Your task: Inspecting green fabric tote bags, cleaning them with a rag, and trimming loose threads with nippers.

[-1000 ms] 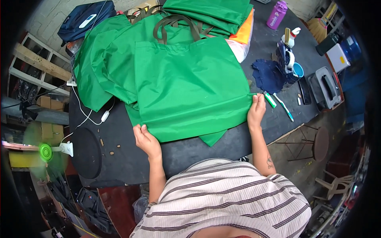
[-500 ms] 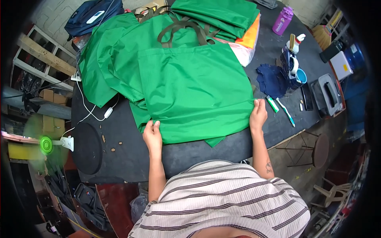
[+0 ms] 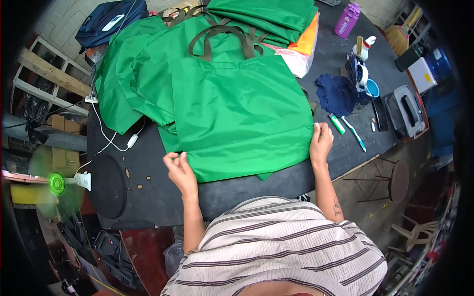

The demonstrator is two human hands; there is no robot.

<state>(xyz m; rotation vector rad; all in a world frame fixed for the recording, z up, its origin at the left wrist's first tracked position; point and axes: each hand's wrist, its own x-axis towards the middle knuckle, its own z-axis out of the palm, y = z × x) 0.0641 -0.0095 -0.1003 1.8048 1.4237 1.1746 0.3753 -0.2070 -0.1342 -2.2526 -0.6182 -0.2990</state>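
A green fabric tote bag (image 3: 242, 113) lies flat in front of me, its dark olive handles (image 3: 205, 42) pointing away. Beside its near left corner is my left hand (image 3: 181, 173), fingers loosely bent and thumb apart from them, with no cloth visibly gripped. My right hand (image 3: 321, 144) pinches the bag's right edge near the lower corner; its fingertips are partly hidden. A small green corner of cloth shows beneath the bag's near edge. More green bags (image 3: 131, 74) lie spread beneath and to the left.
Folded green fabric (image 3: 266, 19) is stacked at the back. On the black table (image 3: 158, 197) at right are a purple bottle (image 3: 347, 20), navy cloth (image 3: 335, 93), a toothbrush (image 3: 354, 133), a green-white tube (image 3: 337, 124) and a grey case (image 3: 406, 114). A fan (image 3: 57, 184) stands at left.
My left hand has moved left, off the bag's corner, and its fingers have loosened. My right hand stays at the right edge. The bag's near part looks flatter and smoother.
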